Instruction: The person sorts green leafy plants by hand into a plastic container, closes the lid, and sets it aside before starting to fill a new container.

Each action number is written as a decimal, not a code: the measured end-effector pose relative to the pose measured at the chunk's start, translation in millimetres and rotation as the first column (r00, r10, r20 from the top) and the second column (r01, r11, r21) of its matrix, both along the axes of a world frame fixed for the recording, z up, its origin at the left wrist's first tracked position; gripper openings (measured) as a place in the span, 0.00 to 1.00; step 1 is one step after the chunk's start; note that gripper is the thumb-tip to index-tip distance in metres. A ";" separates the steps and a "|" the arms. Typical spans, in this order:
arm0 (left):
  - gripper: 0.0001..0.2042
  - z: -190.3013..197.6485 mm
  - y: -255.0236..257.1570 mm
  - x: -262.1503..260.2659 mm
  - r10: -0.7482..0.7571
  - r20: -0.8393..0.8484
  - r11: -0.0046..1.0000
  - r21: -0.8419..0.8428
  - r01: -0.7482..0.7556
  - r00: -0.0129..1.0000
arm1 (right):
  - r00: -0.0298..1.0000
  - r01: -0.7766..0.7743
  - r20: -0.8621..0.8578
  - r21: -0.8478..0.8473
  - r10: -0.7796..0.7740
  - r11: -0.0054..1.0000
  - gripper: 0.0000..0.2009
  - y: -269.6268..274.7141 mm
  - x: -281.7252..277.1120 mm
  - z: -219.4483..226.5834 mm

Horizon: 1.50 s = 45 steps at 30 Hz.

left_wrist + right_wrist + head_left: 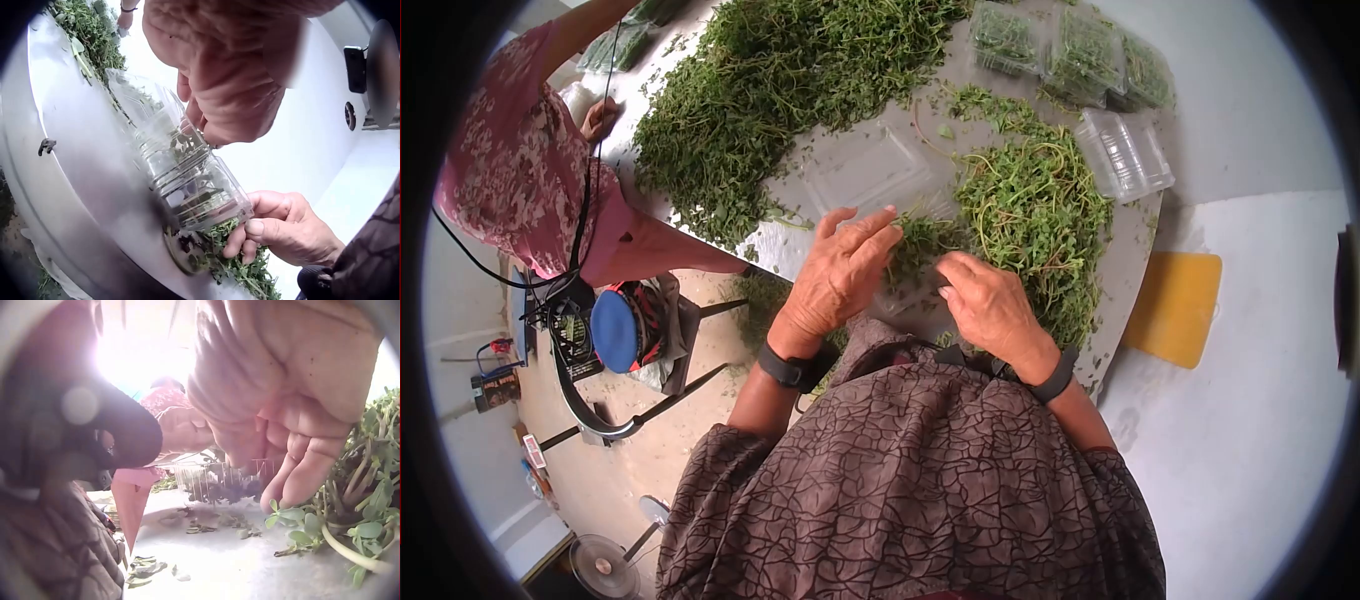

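Observation:
A clear plastic container (187, 169) with green sprigs (918, 243) inside stands between the hands at the table's near edge. My left hand (840, 277) reaches over its left side, fingers extended and slightly bent; in the left wrist view this hand (219, 81) covers part of the container. At the opposite side is my right hand (992, 312), fingers loosely bent; the left wrist view has its fingers (269, 228) against the container's corner. In the right wrist view, that hand (281, 394) hangs beside leafy stems (369, 500).
A large heap of greens (770, 90) covers the back left, a smaller pile (1035, 210) the right. Filled boxes (1085, 55) and an empty clear one (1125, 155) lie at the back right. A person in pink (530, 150) stands left; a yellow stool (1175, 308) is right.

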<state>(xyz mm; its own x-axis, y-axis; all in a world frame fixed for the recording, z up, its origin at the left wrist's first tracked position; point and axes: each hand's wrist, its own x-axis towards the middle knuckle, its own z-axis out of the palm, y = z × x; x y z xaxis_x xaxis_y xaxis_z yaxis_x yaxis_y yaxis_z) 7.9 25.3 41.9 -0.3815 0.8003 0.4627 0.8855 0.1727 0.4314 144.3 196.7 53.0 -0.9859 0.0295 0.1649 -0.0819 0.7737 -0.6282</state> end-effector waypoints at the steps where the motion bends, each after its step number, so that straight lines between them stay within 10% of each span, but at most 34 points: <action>1: 0.18 -2.7 0.2 0.1 0.044 -0.031 0.998 0.040 -0.042 0.999 | 1.000 0.000 -0.015 -0.005 0.000 1.000 0.13 0.1 0.2 -1.0; 14: 0.15 1.5 5.4 4.1 0.018 -0.002 0.999 -0.041 -0.018 1.000 | 0.999 0.004 -0.043 -0.043 -0.005 0.999 0.11 1.9 0.8 -0.8; 19: 0.14 11.7 9.2 3.7 0.183 0.090 0.930 0.306 -0.202 0.979 | 0.999 0.009 -0.044 -0.030 -0.010 1.000 0.08 1.7 0.3 -3.2; 24: 0.07 3.6 4.6 8.4 0.040 0.027 0.991 -0.130 -0.037 0.999 | 0.999 0.005 -0.039 -0.038 -0.007 0.999 0.08 3.3 -0.3 -1.1; 32: 0.10 14.9 -2.8 9.5 0.030 -0.014 0.997 -0.073 -0.031 0.999 | 0.998 0.016 -0.055 -0.061 -0.019 0.998 0.08 2.9 -0.7 2.4; 38: 0.21 1.8 9.3 23.6 -0.079 -0.010 0.939 -0.337 0.071 0.997 | 0.998 0.018 -0.061 -0.052 -0.021 0.999 0.10 3.5 1.7 5.8; 45: 0.22 12.8 3.8 20.4 -0.132 0.079 0.941 -0.303 0.149 0.988 | 0.885 0.310 -0.306 -0.173 -0.350 0.935 0.09 23.2 20.9 29.0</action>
<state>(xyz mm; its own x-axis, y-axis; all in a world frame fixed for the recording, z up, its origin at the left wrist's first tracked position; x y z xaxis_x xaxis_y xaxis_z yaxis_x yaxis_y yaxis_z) 28.3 29.1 54.7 -0.2732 0.9474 0.1668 0.8861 0.1803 0.4270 165.3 220.0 82.0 -0.8065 0.3827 0.4507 -0.0502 0.7151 -0.6972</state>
